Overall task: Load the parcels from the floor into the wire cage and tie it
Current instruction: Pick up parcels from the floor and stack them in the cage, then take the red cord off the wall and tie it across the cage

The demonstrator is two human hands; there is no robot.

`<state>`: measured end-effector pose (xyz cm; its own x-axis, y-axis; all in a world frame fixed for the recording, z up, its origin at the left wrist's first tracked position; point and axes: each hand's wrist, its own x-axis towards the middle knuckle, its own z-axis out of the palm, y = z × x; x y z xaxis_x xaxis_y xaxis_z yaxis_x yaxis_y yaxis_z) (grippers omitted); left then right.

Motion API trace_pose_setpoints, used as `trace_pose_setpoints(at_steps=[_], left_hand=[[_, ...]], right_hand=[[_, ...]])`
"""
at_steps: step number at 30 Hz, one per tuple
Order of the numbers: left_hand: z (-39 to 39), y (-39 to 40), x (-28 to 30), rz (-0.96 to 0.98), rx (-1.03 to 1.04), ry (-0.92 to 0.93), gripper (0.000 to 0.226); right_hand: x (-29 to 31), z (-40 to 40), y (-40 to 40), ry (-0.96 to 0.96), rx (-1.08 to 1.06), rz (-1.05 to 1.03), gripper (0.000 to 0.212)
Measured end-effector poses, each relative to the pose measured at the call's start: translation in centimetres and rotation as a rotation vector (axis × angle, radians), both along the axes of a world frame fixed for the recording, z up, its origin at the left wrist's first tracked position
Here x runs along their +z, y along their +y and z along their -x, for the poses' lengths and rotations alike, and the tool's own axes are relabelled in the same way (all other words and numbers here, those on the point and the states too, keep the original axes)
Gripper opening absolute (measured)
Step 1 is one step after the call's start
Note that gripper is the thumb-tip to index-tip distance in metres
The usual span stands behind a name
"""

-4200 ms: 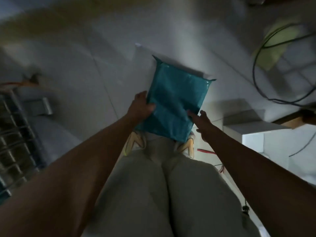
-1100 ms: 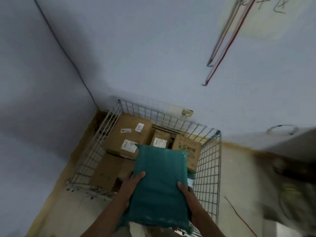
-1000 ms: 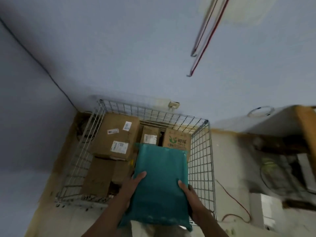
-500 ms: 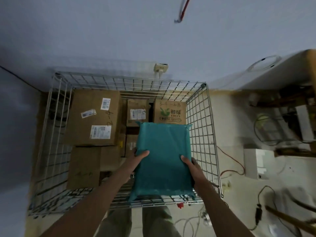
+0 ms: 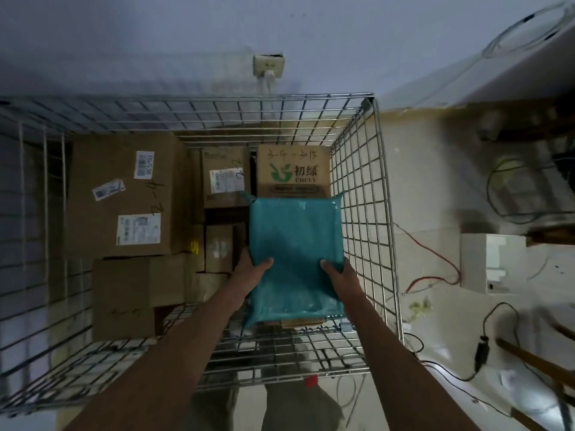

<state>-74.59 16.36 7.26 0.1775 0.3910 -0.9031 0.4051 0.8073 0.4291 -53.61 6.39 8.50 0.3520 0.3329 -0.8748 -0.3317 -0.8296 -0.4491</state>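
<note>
- The loading step is judged to be in hand: a teal poly-mailer parcel [image 5: 295,253] is held by both hands inside the open top of the wire cage [image 5: 367,194], over its right-hand part and just beside the right mesh wall.
- The parcel is gripped at its two long edges, near its near half. The left hand [image 5: 250,270] is curled round the left edge with the thumb lying on the top face; the right hand [image 5: 337,272] is curled round the right edge in the same way. The fingers under the parcel are hidden, so their spread cannot be told.
- The parcel is held roughly flat, its broad face turned up toward the camera. Its long axis runs away from the person, from the near rim of the cage toward the far wall; the far short edge, with its two pointed corners, lies well beyond the fingers.
- Just beyond that far edge a printed carton with green lettering [image 5: 294,171] is seen, and to the left of the left hand several brown cartons [image 5: 124,194] are stacked.
- The next move is judged to call for lowering the parcel straight down beside the right mesh and releasing both grips once it is borne from below; what lies beneath it is hidden.
- Tying is judged not yet begun.
</note>
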Motion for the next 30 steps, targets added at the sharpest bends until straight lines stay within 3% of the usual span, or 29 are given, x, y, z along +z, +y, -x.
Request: trace_pose_setpoints(at_steps=[6,10,14,17,21,24,30], left_hand=[[-1.0,0.3,-2.1,-0.051,-0.1,0.16,0.054],[-0.4,1.5,-0.8,-0.009,-0.024,0.178,0.041],[-0.3,3.5,2.8,0.007,-0.023,0.137,0.057],[-0.4,4.6,5.9,-0.054,-0.149,0.099,0.049],[-1.6,4.4,11.2,-0.2,-0.474,0.076,0.066],[-3.6,2.2,16.2,-0.3,-0.66,0.03,0.061],[-7.0,-3.9,23.2,-0.429,-0.961,-0.179,0.054]], right_hand=[[-2.7,-0.2,0.2,-0.051,0.126,0.047,0.055],[-1.8,-0.5,0.2,-0.09,0.125,0.064,0.053],[3.0,-0.7,1.1,-0.149,0.203,0.004,0.042],[8.1,-0.6,1.5,-0.217,0.268,-0.025,0.041],[15.3,0.6,-0.3,-0.324,0.321,0.017,0.049],[20.3,1.9,-4.2,-0.406,0.252,0.041,0.061],[27.9,4.6,-14.7,-0.541,0.12,0.081,0.054]])
